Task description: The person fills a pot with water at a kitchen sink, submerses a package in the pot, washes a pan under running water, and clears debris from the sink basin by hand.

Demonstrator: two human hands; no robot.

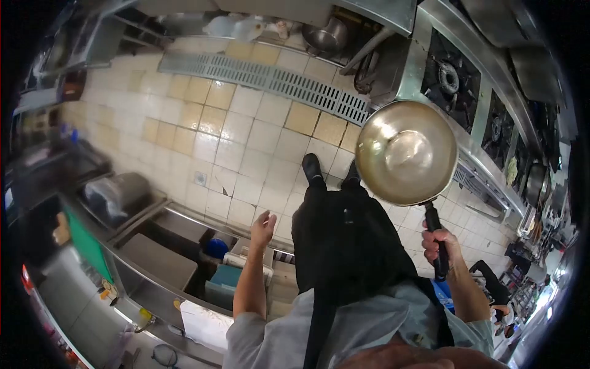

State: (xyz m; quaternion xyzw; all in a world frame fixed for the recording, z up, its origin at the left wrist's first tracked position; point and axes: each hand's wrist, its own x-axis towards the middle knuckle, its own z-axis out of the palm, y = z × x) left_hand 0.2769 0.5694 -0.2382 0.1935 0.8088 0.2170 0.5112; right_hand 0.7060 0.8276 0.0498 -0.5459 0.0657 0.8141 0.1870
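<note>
My right hand (441, 243) is wrapped round the black handle of a frying pan (393, 157). The pan is held out in front of me at the right, its shiny metal inside facing up, with nothing seen in it. Its rim overlaps the front edge of the stove (424, 77) in this view; whether they touch I cannot tell. Away from the pan, my left hand (263, 229) hangs over the floor near the counter shelf at the left, its fingers stretched out and holding nothing.
A gas burner (448, 77) lies beyond the pan. Along the tiled floor (258, 135) runs a metal drain grate (270, 77). Tubs, including a teal one (224, 280), stand under the counter at the left. Another person (491, 289) is far off at the lower right.
</note>
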